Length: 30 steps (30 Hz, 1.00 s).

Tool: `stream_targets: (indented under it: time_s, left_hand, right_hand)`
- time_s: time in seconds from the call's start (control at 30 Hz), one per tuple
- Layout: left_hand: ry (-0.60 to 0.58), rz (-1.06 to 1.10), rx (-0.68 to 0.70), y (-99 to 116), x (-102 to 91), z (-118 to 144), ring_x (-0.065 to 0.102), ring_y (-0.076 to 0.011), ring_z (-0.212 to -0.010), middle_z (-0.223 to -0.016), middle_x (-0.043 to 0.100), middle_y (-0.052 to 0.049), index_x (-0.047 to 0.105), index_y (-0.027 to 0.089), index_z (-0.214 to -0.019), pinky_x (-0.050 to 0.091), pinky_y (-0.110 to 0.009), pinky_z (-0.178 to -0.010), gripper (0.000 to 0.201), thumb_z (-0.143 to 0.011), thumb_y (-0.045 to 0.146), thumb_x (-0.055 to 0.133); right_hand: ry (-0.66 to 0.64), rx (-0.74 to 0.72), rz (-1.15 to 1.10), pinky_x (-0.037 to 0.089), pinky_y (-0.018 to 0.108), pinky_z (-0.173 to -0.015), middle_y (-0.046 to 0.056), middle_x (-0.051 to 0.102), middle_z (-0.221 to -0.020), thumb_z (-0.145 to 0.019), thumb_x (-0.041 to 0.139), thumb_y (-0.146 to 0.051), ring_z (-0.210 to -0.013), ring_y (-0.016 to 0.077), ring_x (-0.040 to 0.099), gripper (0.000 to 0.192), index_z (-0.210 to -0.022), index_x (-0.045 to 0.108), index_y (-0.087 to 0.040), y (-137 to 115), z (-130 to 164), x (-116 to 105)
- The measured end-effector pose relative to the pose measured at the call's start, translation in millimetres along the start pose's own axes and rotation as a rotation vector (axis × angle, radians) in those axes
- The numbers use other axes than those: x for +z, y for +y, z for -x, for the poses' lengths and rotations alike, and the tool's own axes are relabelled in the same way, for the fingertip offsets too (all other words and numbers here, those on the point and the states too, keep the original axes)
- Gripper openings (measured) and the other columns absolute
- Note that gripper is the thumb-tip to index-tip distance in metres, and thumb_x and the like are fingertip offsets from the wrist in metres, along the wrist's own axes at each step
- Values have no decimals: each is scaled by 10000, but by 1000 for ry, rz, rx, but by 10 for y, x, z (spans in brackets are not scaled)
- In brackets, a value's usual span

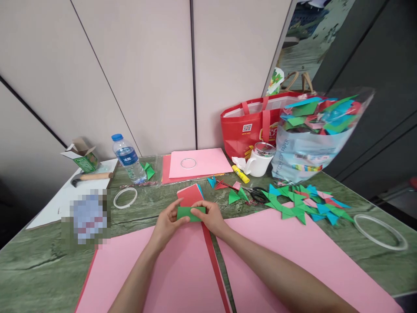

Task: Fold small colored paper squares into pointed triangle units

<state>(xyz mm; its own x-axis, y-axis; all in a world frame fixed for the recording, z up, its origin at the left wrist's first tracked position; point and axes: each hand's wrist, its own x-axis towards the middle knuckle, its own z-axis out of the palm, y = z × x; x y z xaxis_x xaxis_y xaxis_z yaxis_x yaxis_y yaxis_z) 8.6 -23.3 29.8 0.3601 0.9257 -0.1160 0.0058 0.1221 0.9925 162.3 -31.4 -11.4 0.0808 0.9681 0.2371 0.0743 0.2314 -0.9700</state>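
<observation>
Left hand [167,221]: fingers closed on the left end of the green paper [190,213], thumb on top.
Right hand [211,216]: pinches the right end of the same paper — thumb over its upper edge.
Green paper: a folded strip, held level between both hands just above the table [32,265], near the middle of the view.
Paper stack [190,194]: red sheet uppermost with a blue edge showing, lying just behind the hands.
Pink sheets [293,256]: two large ones under the forearms, a red strip [213,256] running between them.
Folded pieces [302,204]: green, blue and red triangles in a heap to the right of the hands; a few more near the scissors [257,193].
Glue stick [240,174]: yellow, lying beside the white mug [259,161].
Plastic bag [312,139]: clear, filled with folded pieces, behind the heap.
Red bag [250,128]: stands against the wall.
Bottle [128,158]: upright, blue cap, left of a pink sheet bearing a ring [188,163].
Rings: one white ring [125,197] left of the hands, one [379,231] far right.
Hammer [93,177]: at the left edge — beside a small open box [83,156].
</observation>
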Motion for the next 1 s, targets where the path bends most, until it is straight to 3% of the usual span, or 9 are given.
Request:
stream_targets:
  time_s: [0.1,0.23,0.3,0.5,0.63,0.7,0.87,1.0]
  left_hand:
    - [-60,-9,77,64,0,21,609,-200,-844,-934,664,-59,370,218,-1269,466,-312,-751,687,-641,218,650]
    - [-94,-209,97,78,-25,33,583,-229,-899,-917,675,-63,649,187,-981,442,-302,-788,325,-659,219,616]
    - [-88,-273,81,60,-29,31,596,-227,-857,-886,688,-63,694,182,-868,447,-292,-763,223,-674,231,597]
    - [64,-212,72,25,-14,17,614,-222,-786,-829,702,-51,711,190,-798,469,-280,-702,200,-626,259,638]
    - [140,-194,72,36,-34,15,619,-203,-709,-776,703,-45,711,182,-805,481,-274,-660,221,-607,265,660]
    - [137,-187,74,47,-37,21,619,-196,-682,-753,702,-41,711,180,-804,484,-273,-645,226,-602,269,666]
    - [120,-167,73,79,-11,45,622,-206,-695,-756,704,-41,711,182,-806,492,-281,-646,240,-591,284,676]
    - [124,-146,65,72,-4,42,625,-213,-723,-770,705,-41,709,181,-808,492,-284,-666,253,-580,288,685]
  right_hand:
    - [-11,6,-2,447,287,-687,32,662,-761,-674,621,-310,-725,178,594,156,-743,643,-171,-3,0,-2]
    - [-3,0,-3,438,279,-696,26,635,-802,-663,636,-297,-775,177,581,184,-798,607,-176,3,-1,-2]
    - [23,-5,9,434,273,-683,21,614,-796,-652,645,-294,-782,178,573,205,-808,582,-177,21,-4,3]
    - [58,41,-64,447,277,-686,37,581,-893,-645,643,-304,-805,171,559,337,-938,524,-187,70,-18,34]
    - [-75,123,-228,465,250,-644,24,580,-871,-580,699,-255,-766,152,571,547,-1062,447,-200,4,-6,38]
    - [-106,121,-234,465,234,-616,2,577,-801,-560,708,-223,-709,135,563,536,-1038,465,-195,-41,8,37]
    - [-133,170,-230,460,219,-493,-36,541,-626,-581,680,-262,-547,111,528,281,-801,528,-174,-78,28,41]
    - [-113,200,-250,454,221,-469,-45,522,-573,-556,695,-283,-499,105,505,266,-727,525,-170,-72,21,48]
